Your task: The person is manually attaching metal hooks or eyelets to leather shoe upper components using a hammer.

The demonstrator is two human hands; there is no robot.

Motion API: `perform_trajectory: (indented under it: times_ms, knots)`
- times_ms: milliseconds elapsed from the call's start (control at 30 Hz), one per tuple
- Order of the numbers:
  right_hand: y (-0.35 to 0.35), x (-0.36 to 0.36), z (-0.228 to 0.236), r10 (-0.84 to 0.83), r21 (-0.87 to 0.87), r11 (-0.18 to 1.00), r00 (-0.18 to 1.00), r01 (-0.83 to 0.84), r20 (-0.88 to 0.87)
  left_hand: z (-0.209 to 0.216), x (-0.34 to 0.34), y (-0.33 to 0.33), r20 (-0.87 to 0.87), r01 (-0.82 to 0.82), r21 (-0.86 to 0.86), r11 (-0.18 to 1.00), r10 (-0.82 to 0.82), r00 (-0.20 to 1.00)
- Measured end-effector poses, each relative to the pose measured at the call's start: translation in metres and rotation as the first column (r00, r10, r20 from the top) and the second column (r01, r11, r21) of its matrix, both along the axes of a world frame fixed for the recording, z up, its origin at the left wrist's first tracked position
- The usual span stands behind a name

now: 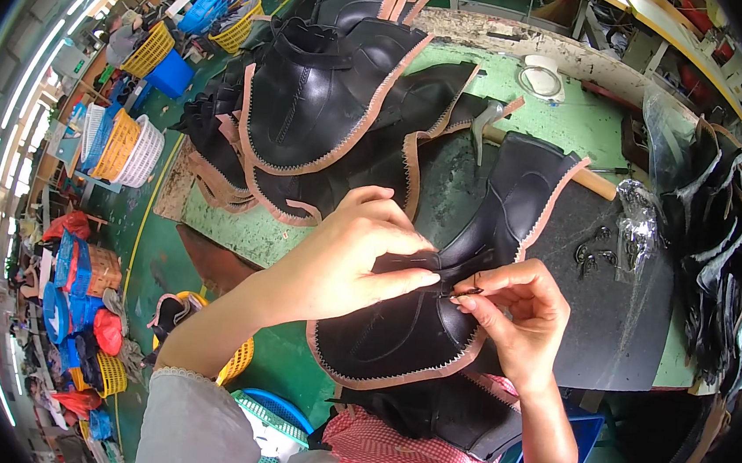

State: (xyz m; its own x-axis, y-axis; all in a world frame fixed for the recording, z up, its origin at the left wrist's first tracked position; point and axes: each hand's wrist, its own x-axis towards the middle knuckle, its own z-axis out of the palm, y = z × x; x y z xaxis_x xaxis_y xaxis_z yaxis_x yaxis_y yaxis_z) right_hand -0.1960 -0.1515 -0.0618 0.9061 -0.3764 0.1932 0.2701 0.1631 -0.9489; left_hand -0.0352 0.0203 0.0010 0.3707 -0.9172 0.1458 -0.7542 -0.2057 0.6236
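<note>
The boot [407, 327] in front is black, its pinkish-tan edging [375, 383] meeting the black in a zigzag pattern. The piled boots [311, 107] repeat those colours. The table [574, 126] is pale green with dark blotches, the mat [615, 319] dark grey. The hammer [591, 182] has a tan handle and silver-grey head. The apron [405, 446] shows red-and-white checks; the sleeve [196, 419] is light grey.
</note>
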Motion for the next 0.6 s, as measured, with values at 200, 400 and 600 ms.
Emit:
perform_trajectory:
  times_ms: [200,400,600]
  knots:
    - [-0.005,-0.002,0.005,-0.010,-0.092,0.996,1.000,0.009,-0.009,0.006,-0.004,0.001,0.023,0.007,0.021,1.000,-0.008,1.000]
    - [-0.005,-0.001,0.010,0.008,-0.116,0.993,1.000,-0.007,0.011,0.008,-0.004,-0.003,0.057,0.044,-0.025,0.999,-0.042,0.997]
    - [-0.001,0.001,0.009,-0.002,0.099,0.995,1.000,0.005,-0.031,0.007,-0.009,-0.007,0.075,0.046,-0.079,0.996,-0.041,0.996]
